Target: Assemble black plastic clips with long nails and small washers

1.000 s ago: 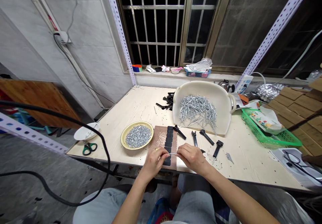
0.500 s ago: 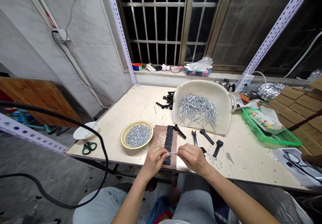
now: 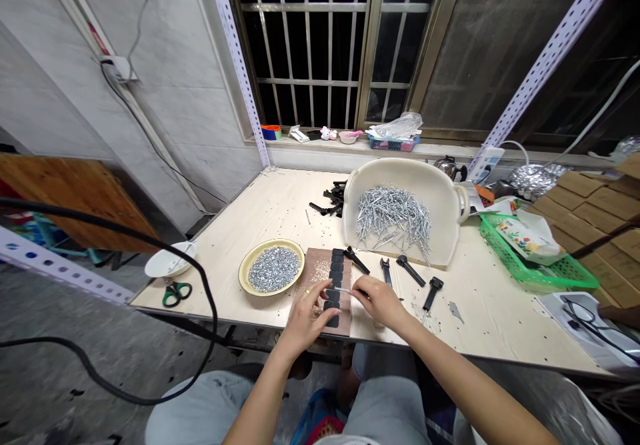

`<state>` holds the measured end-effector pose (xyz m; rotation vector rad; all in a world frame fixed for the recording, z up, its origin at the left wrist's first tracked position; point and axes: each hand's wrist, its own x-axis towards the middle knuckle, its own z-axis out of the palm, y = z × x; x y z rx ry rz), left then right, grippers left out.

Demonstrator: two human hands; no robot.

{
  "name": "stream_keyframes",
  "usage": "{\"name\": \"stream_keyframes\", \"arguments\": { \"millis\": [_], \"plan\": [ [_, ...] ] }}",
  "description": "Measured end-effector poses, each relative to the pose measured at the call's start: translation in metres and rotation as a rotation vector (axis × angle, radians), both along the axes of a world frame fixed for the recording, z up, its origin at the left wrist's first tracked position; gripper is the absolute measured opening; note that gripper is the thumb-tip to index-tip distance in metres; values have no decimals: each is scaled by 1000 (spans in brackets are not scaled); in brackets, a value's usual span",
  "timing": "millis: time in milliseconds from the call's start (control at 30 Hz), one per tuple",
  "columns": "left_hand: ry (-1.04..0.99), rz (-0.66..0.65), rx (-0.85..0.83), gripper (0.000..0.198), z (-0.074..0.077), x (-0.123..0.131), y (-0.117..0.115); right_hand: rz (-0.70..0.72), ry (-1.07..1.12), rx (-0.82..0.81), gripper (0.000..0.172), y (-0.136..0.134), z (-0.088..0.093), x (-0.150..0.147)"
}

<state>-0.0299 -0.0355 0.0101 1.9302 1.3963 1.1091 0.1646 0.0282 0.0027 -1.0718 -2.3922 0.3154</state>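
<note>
My right hand (image 3: 376, 300) pinches a thin metal pin (image 3: 341, 289) by its right end, over a row of black pads (image 3: 336, 276) on a brown board (image 3: 313, 268). My left hand (image 3: 306, 313) is at the board's left side, thumb and fingers apart around the black pads, with nothing held between them. A yellow-rimmed bowl (image 3: 274, 269) of small metal pieces stands to the left. Behind the board, a cream basin (image 3: 445, 231) holds a heap of metal pins (image 3: 393, 215). Black clamp-like parts (image 3: 411, 271) lie right of the board.
Green-handled scissors (image 3: 176, 293) and a white bowl (image 3: 170, 261) sit at the left table edge. More black parts (image 3: 337, 198) lie behind the board. A green basket (image 3: 543, 258) and cardboard boxes (image 3: 595, 211) are at the right. A black cable (image 3: 213, 311) hangs across the left foreground.
My left hand has opened and let go of the pin's left end. My right hand has moved slightly up with the pin. A black part near my right hand no longer shows on the table.
</note>
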Motion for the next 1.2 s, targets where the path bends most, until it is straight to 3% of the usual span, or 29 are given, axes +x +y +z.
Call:
{"name": "stream_keyframes", "arguments": {
  "millis": [133, 200, 267, 333, 467, 500, 633, 800, 933, 1000, 1100, 1133, 1200],
  "plan": [
    [23, 75, 35, 43, -5, -2, 0, -139, -98, 34, 17, 28, -17, -7],
    [33, 108, 58, 39, -8, -8, -1, 6, -112, 26, 16, 28, -23, -8],
    [25, 161, 65, 36, -10, -16, -2, 261, -124, -8, 15, 22, -27, -6],
    [-12, 231, 62, 34, -11, -22, -4, 343, -123, -22, 16, 20, -29, -6],
    [-21, 268, 79, 33, -10, -27, -8, -32, -58, 44, 21, 27, -30, -9],
    [-2, 270, 95, 33, -10, -29, -9, -28, -49, 43, 21, 28, -31, -10],
    [27, 371, 136, 31, -10, -35, -12, 286, -35, -22, 20, 21, -38, -7],
    [72, 325, 153, 30, -8, -38, -17, -82, 59, 47, 29, 24, -39, -14],
    [87, 449, 155, 29, -8, -48, -22, 114, 51, 14, 25, 19, -44, -17],
    [105, 476, 156, 29, -8, -51, -23, 46, 55, 16, 23, 22, -44, -18],
    [159, 418, 164, 26, -9, -51, -22, -195, 60, 35, 22, 27, -42, -20],
    [174, 410, 163, 25, -10, -52, -22, -190, 56, 36, 22, 27, -41, -21],
    [191, 449, 147, 24, -12, -59, -18, -35, 40, 29, 20, 21, -43, -20]
  ]
}}
